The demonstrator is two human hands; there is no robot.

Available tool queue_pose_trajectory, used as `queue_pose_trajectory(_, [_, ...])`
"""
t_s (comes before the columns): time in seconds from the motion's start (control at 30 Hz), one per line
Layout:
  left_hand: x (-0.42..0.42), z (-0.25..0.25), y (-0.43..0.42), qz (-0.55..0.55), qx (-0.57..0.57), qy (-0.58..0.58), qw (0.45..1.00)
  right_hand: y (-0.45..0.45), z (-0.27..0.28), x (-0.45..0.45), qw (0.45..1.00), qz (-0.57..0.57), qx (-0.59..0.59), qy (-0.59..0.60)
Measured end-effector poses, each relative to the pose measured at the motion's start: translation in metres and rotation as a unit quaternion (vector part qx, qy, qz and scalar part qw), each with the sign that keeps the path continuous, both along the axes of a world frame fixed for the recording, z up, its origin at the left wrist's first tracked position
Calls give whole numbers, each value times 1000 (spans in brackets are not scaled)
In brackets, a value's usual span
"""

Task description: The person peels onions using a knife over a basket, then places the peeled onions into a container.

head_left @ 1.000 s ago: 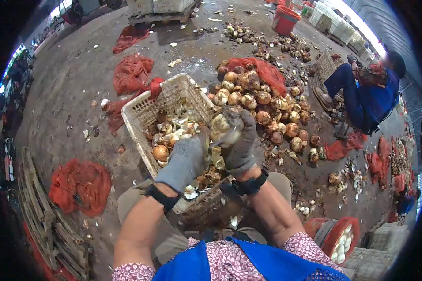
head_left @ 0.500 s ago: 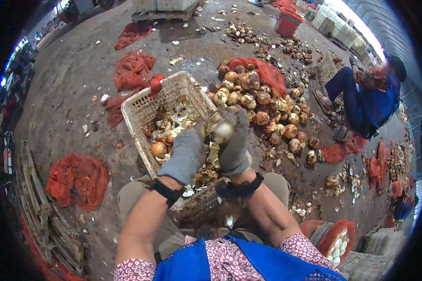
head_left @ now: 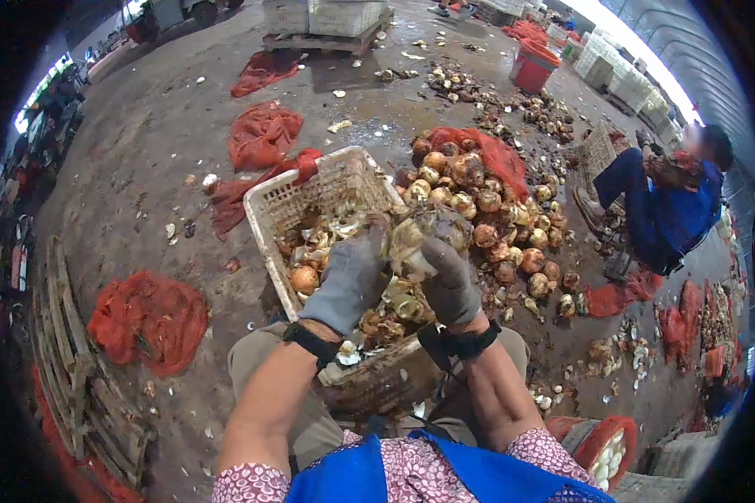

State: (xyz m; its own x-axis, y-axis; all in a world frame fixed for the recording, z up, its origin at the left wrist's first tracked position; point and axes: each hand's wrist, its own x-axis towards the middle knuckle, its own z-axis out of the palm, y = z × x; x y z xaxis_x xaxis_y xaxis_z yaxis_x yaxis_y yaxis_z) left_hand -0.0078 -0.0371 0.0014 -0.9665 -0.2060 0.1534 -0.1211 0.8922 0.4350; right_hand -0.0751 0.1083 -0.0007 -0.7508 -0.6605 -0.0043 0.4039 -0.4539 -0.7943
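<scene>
Looking thru head view, we see R hand gripping an onion over the crate; L hand beside it, fingers blurred, can't tell. Grimy floor w/ red nets, onion pile; pallet at back.

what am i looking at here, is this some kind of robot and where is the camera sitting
No robot here: these are a person's own two hands in grey gloves. The camera is worn on the head, looking forward and down, and its lens bends the edges.

The right hand holds what looks like a large onion. The left hand is close beside it; its blurred fingertips hide whether it grips anything.

Below the hands is a pale plastic crate with peelings inside. On the floor beyond lie a pile of onions and red nets. Another person sits at the right.
</scene>
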Motion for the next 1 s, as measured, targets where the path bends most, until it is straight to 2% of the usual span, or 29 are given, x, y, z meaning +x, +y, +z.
queue_pose_trajectory(0.07, [1,-1,-1,8,19,-49,999,-12,-8,3,984,-75,57,150])
queue_pose_trajectory(0.1, [5,-5,-1,8,27,-8,1000,-10,12,14,987,-70,47,136])
queue_pose_trajectory(0.13, [6,-7,-2,11,28,-9,1000,-9,7,11,987,-67,48,135])
queue_pose_trajectory(0.2, [3,-9,-5,34,18,-41,998,-4,-1,4,997,57,30,-32])
queue_pose_trajectory(0.23, [0,-15,-9,33,-33,-46,998,1,-3,4,994,91,-46,-37])
queue_pose_trajectory(0.27, [1,-14,-12,33,-32,-48,998,0,-8,6,994,91,-45,-38])
queue_pose_trajectory(0.3, [4,-11,-15,22,-77,-36,996,-3,-15,8,969,-39,-41,240])
queue_pose_trajectory(0.33, [6,-10,-17,10,-120,-26,992,-4,-21,11,853,-166,-32,493])
queue_pose_trajectory(0.37, [5,-12,-19,3,-125,-29,992,-4,-22,11,841,-197,-28,504])
queue_pose_trajectory(0.4, [3,-12,-20,3,-124,-32,992,-3,-26,13,842,-196,-27,501])
queue_pose_trajectory(0.43, [1,-12,-22,13,-97,-58,993,-1,-32,17,913,-92,12,396])
queue_pose_trajectory(0.47, [1,-11,-22,23,-68,-85,994,2,-36,20,959,16,52,278])
queue_pose_trajectory(0.5, [4,-9,-24,47,-51,-78,995,-5,1,23,992,107,58,22])
queue_pose_trajectory(0.53, [8,-6,-28,15,-29,-116,993,-7,-4,29,993,96,67,-9])
queue_pose_trajectory(0.57, [3,-40,-35,60,268,-48,960,-6,-7,26,990,118,39,-67])
queue_pose_trajectory(0.6, [1,-47,-37,99,537,24,837,-4,-8,21,983,138,8,-125])
queue_pose_trajectory(0.63, [19,-55,-39,-44,167,93,981,2,-8,17,980,147,-39,-128])
queue_pose_trajectory(0.67, [14,-81,-56,42,561,-37,826,11,-47,9,991,35,121,49])
queue_pose_trajectory(0.7, [21,-69,-60,38,561,-40,826,14,-45,7,991,30,121,49])
queue_pose_trajectory(0.73, [30,-54,-64,-18,335,-111,935,16,-41,2,997,45,69,15])
queue_pose_trajectory(0.77, [34,-44,-66,-74,85,-171,979,17,-35,-3,998,60,15,-18])
queue_pose_trajectory(0.8, [31,-48,-67,-10,-16,-156,988,18,-30,-9,995,76,-39,-49])
queue_pose_trajectory(0.83, [38,-53,-65,14,-55,-183,981,20,-27,-12,988,91,-92,-81])
queue_pose_trajectory(0.87, [44,-52,-62,39,-94,-210,972,18,-30,-10,989,85,-92,-78])
queue_pose_trajectory(0.9, [41,-48,-59,35,-94,-208,973,12,-39,-6,977,-74,-66,189])
queue_pose_trajectory(0.93, [37,-44,-56,61,-75,-172,980,8,-50,-6,870,-226,-34,438])
queue_pose_trajectory(0.97, [33,-41,-54,86,-58,-135,985,14,-70,-21,973,-89,41,208])
queue_pose_trajectory(1.0, [29,-41,-53,82,-61,-135,986,13,-72,-21,973,-95,40,207])
